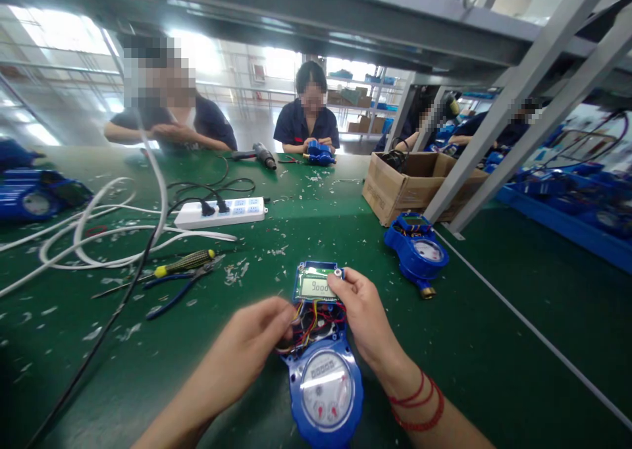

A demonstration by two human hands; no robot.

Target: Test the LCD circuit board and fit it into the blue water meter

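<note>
A blue water meter (326,386) with a round dial lies on the green table (494,343) right in front of me. Its display board (316,286), a small screen showing digits, stands tilted up behind a bundle of red and yellow wires (320,320). My right hand (363,314) pinches the right edge of that board. My left hand (257,340) has its fingers curled in at the wires on the meter's left side. A red string bracelet is on my right wrist.
A second blue meter (419,248) lies to the right, by a cardboard box (405,189). Pliers (182,284), a yellow-handled screwdriver (185,263), a white power strip (221,212) and looping cables lie to the left. Several people sit across the table. Metal frame struts (498,113) rise at right.
</note>
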